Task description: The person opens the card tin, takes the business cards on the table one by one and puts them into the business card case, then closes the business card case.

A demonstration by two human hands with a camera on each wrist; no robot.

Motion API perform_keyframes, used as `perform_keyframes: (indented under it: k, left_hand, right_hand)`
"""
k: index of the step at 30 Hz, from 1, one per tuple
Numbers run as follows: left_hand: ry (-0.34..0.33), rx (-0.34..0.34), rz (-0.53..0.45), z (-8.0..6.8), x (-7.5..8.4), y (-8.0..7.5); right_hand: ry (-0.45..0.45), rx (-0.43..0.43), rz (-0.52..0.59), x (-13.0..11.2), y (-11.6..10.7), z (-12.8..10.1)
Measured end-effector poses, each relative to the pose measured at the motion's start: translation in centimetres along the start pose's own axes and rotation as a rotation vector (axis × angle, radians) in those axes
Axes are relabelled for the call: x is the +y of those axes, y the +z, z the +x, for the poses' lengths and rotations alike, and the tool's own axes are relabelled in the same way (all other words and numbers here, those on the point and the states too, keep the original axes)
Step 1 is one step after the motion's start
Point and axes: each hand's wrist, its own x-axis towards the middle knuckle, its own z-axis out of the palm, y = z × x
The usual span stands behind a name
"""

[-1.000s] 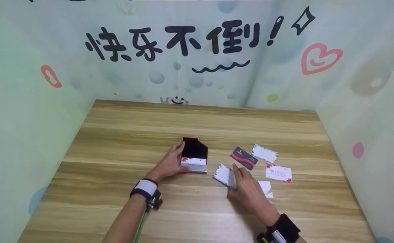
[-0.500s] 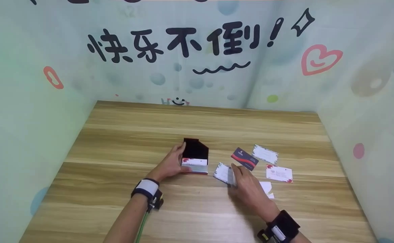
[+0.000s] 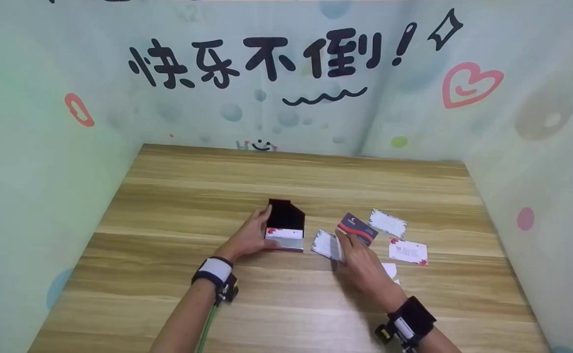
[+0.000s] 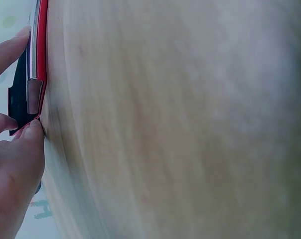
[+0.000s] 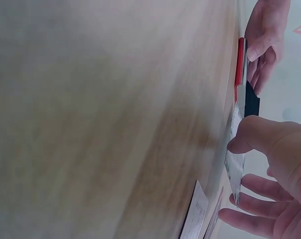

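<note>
On the table lies an opened business card case (image 3: 286,215), red outside with a black-lined flap raised. A white card with red flowers sits in its silvery pocket. My left hand (image 3: 248,235) grips the case by its left side, thumb on the pocket edge; the left wrist view shows the case's red edge (image 4: 42,42) in profile. My right hand (image 3: 365,267) pinches a white business card with a leafy border (image 3: 324,244), just right of the case. In the right wrist view this card (image 5: 235,169) is between thumb and fingers, tilted on edge.
Right of my right hand are a dark card with a red wave (image 3: 360,229), a leafy-bordered white card (image 3: 388,223) and a red-flowered white card (image 3: 409,251). Another white card (image 3: 390,269) is partly hidden by the hand. Printed cloth walls (image 3: 286,73) enclose the wooden table (image 3: 208,186).
My right hand and the pinched white card have moved slightly forward, and the fingers now overlap the dark card's lower edge. The left hand keeps its hold on the case.
</note>
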Motion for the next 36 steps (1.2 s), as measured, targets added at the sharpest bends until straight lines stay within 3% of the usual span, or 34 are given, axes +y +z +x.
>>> perform_keyframes:
  k: [11,36]
  left_hand:
    - [0.02,0.001,-0.019,-0.1,0.0,-0.2]
    - [0.0,-0.005,-0.051,-0.2,0.1,0.1]
  right_hand:
    - [0.012,0.02,0.066,0.4,0.5,0.9]
    - [-0.143,0.05,0.061,0.0,0.7,4.7]
